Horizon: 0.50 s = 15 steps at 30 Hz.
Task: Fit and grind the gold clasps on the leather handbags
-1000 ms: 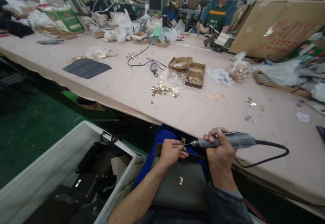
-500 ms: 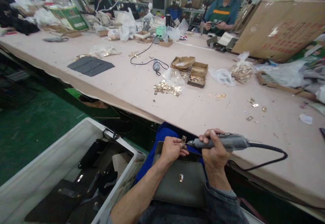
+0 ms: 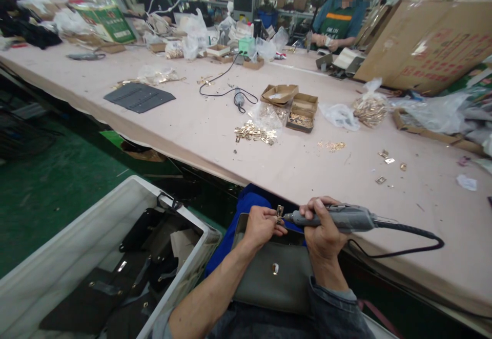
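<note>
My right hand (image 3: 325, 229) is wrapped round a grey electric screwdriver (image 3: 346, 217), its cable trailing off to the right. The tool's tip points left, at a small gold metal plate (image 3: 280, 210). My left hand (image 3: 263, 226) pinches that plate between thumb and fingers; whether the tip touches a screw in it is too small to tell. Below both hands, on my lap, lies a dark olive bag (image 3: 272, 282) with a shiny metal fitting (image 3: 275, 269) on its front.
On the table (image 3: 292, 167) are a pile of gold plates (image 3: 254, 133), cardboard boxes of small parts (image 3: 301, 120), a second screwdriver (image 3: 239, 98) and a dark flat panel (image 3: 139, 97). A white bin (image 3: 130, 188) with dark bags stands at left. A co-worker (image 3: 338, 21) sits across.
My hands keep nearly the same pose, with the screwdriver tip at the plate. The view has shifted slightly. Across the table, the co-worker's hands have changed position.
</note>
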### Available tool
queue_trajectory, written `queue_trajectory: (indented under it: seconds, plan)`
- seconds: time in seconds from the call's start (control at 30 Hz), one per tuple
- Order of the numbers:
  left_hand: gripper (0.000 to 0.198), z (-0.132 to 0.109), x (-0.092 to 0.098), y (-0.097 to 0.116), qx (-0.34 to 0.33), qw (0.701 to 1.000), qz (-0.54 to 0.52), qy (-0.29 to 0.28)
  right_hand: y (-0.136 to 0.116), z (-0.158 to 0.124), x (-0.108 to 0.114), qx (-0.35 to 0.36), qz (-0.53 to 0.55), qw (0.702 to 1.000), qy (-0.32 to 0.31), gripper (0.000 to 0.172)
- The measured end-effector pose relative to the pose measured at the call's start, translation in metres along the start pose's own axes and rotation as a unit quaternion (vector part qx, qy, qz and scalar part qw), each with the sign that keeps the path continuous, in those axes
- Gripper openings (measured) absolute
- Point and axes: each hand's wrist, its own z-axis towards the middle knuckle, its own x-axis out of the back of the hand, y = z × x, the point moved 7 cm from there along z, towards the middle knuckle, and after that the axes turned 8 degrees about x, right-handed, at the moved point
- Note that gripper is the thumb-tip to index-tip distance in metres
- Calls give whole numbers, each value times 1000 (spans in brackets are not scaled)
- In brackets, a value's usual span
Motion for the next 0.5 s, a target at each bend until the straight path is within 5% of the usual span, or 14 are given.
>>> queue_trajectory:
  seconds: [0.3, 0.5]
  plan:
    - [17, 4, 1, -2, -13, 1000, 8, -3, -5, -9, -10, 45, -43, 995, -74, 14]
    - [16, 3, 0, -2, -28, 999, 14, -18, -5, -14, -20, 68, -104, 976, -177, 12]
